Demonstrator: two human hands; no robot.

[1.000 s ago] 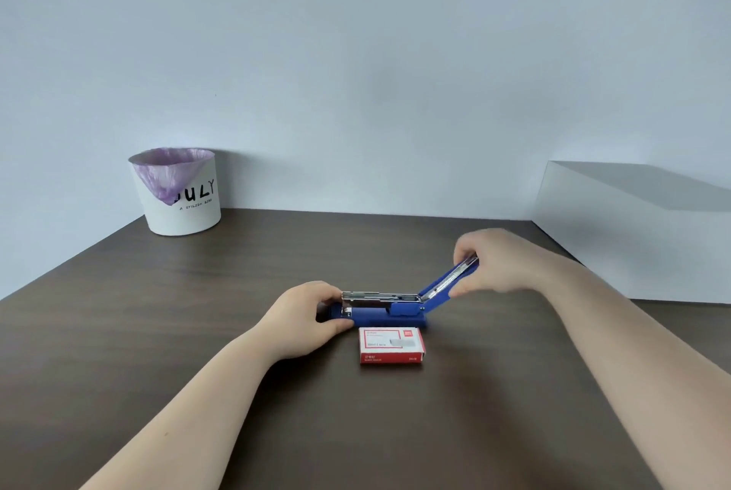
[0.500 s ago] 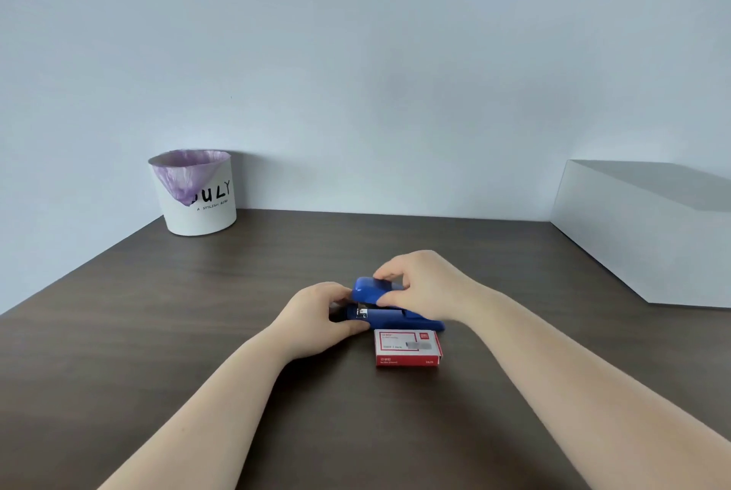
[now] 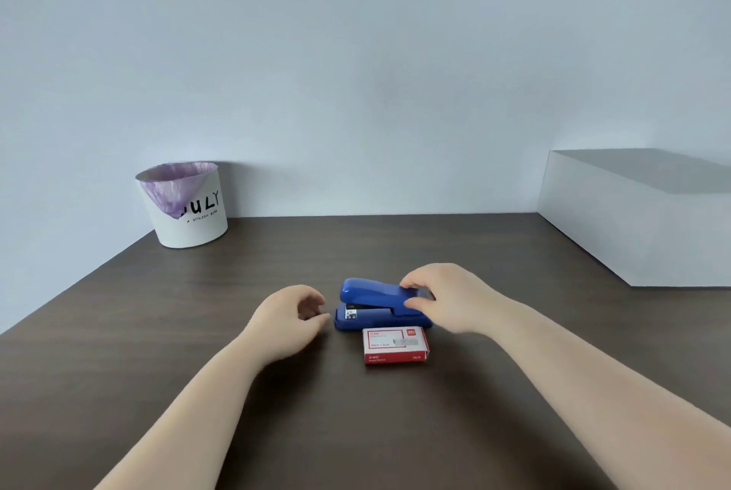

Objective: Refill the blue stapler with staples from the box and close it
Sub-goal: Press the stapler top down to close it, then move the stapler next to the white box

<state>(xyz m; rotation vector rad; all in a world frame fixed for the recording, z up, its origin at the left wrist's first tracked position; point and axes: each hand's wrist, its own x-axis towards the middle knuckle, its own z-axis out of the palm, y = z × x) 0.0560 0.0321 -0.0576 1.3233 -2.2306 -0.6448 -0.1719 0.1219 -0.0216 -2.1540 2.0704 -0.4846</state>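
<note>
One blue stapler (image 3: pixel 381 305) lies on the dark table (image 3: pixel 118 351), its top arm folded down over the base, though a gap remains at the nose end where a bit of metal shows, so I judge it closed or nearly so. At the stapler's hinge end the right hand (image 3: pixel 447 297) has its fingers and thumb curled around the rear of the top arm, a light pinch rather than a full clasp. Just off the stapler's nose the left hand (image 3: pixel 290 317) hovers loosely curled, holding nothing and not touching the stapler. One red and white staple box (image 3: pixel 395 345) sits just in front of the stapler, closed as far as I can tell. The risks from here: if the arm has not latched it could spring back up once the right hand lets go, and with the left hand off the base a firm push at the rear could tip or slide the stapler into the box. Well beyond the stapler stand one white bin (image 3: pixel 186 204) with a purple liner and one large white block (image 3: pixel 641 220).
</note>
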